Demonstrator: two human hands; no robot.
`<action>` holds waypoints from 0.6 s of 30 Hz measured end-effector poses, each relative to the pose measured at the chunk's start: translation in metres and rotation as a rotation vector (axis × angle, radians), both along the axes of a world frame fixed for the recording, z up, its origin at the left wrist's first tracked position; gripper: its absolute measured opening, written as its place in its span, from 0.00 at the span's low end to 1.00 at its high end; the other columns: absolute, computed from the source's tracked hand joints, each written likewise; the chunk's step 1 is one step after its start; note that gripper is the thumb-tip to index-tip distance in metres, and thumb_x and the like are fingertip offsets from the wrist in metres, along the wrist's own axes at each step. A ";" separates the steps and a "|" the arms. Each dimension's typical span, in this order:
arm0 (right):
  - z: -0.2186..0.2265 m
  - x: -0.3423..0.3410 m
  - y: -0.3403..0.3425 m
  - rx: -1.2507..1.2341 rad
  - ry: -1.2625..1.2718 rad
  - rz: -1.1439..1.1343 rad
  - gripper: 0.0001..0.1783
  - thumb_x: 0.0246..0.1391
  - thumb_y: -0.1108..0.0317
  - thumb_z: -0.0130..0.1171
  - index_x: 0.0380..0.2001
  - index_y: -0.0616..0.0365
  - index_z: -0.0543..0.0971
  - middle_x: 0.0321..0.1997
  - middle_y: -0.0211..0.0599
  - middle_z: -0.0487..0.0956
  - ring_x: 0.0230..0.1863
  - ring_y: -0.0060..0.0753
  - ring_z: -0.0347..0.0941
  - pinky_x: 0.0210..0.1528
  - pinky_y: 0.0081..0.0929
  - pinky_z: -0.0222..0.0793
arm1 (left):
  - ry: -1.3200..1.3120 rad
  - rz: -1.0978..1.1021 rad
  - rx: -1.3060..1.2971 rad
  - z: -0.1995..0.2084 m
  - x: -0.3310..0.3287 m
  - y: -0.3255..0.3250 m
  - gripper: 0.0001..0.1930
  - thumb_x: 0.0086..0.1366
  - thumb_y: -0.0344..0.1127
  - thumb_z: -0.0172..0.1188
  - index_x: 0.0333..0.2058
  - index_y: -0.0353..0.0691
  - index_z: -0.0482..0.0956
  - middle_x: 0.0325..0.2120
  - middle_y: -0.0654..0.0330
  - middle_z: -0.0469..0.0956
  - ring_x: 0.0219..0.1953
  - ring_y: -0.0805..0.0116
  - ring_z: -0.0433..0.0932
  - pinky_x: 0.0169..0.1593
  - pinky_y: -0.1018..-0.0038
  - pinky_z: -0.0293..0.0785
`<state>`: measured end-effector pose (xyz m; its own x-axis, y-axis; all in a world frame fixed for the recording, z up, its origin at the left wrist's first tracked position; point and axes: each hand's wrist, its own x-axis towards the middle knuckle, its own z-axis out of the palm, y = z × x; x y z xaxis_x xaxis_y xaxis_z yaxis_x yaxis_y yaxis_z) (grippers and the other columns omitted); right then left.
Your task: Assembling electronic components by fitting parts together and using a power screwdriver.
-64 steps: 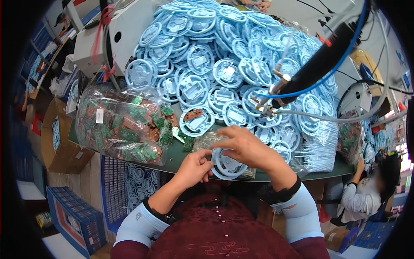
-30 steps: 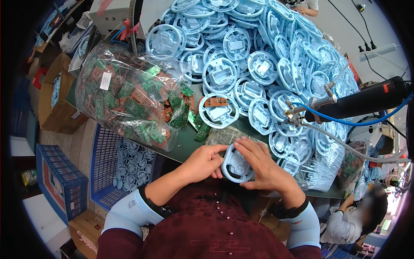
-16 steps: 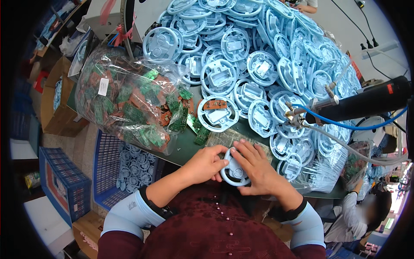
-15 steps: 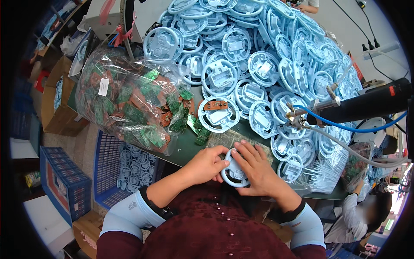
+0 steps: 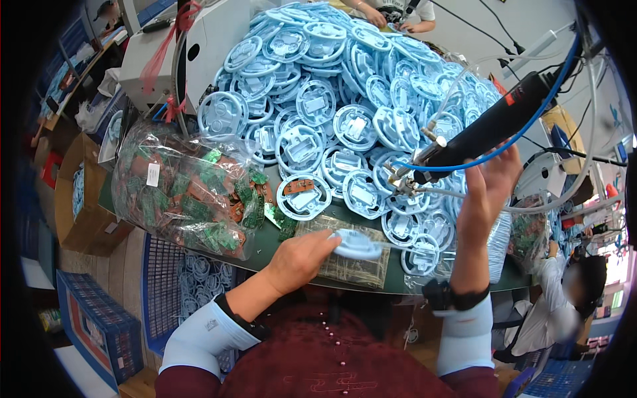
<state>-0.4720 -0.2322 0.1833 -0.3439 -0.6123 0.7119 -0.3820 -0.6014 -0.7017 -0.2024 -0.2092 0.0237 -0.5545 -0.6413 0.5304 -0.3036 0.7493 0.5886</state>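
My left hand point(image 5: 300, 263) grips the near edge of a light blue plastic toy steering wheel part point(image 5: 358, 245), which is tilted and slightly blurred by motion. This part is held above a clear-wrapped flat block point(image 5: 361, 265) at the table's front edge. My right hand point(image 5: 490, 189) is raised on the right, thumb and fingers apart, beside a black cylindrical power tool point(image 5: 497, 126) with metal fittings and a blue hose. The tool and hose partly cover its fingers; whether they touch it I cannot tell.
A big heap of similar blue parts point(image 5: 298, 149) covers the table. One wheel carries an orange-brown circuit board point(image 5: 298, 186). A clear bag of green and brown boards point(image 5: 192, 199) lies left. Below stands a blue crate point(image 5: 159, 285). Co-workers point(image 5: 561, 292) sit right and across the table.
My right hand has let go of the steering wheel part and risen right to the black tool. My left hand keeps the part, now tilted. The view has shifted.
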 end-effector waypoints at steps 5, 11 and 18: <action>0.027 0.007 -0.014 0.122 -0.053 0.141 0.17 0.55 0.74 0.58 0.46 0.66 0.67 0.36 0.38 0.73 0.32 0.33 0.78 0.43 0.29 0.72 | -0.016 -0.082 -0.269 -0.010 0.010 0.000 0.13 0.59 0.28 0.59 0.44 0.38 0.76 0.47 0.44 0.78 0.45 0.47 0.82 0.46 0.62 0.82; 0.040 0.049 -0.002 0.096 -0.171 0.316 0.32 0.52 0.71 0.57 0.60 0.72 0.64 0.32 0.41 0.73 0.28 0.35 0.75 0.33 0.30 0.73 | -0.106 -0.054 -0.154 -0.009 0.020 0.009 0.12 0.55 0.25 0.61 0.40 0.36 0.78 0.49 0.46 0.77 0.52 0.47 0.78 0.57 0.54 0.74; 0.018 0.070 0.002 0.084 -0.194 0.358 0.29 0.51 0.71 0.59 0.57 0.64 0.67 0.31 0.40 0.71 0.27 0.36 0.75 0.32 0.32 0.73 | -0.027 0.031 -0.046 -0.001 0.000 0.013 0.17 0.53 0.24 0.65 0.43 0.37 0.80 0.46 0.53 0.78 0.50 0.53 0.76 0.56 0.55 0.69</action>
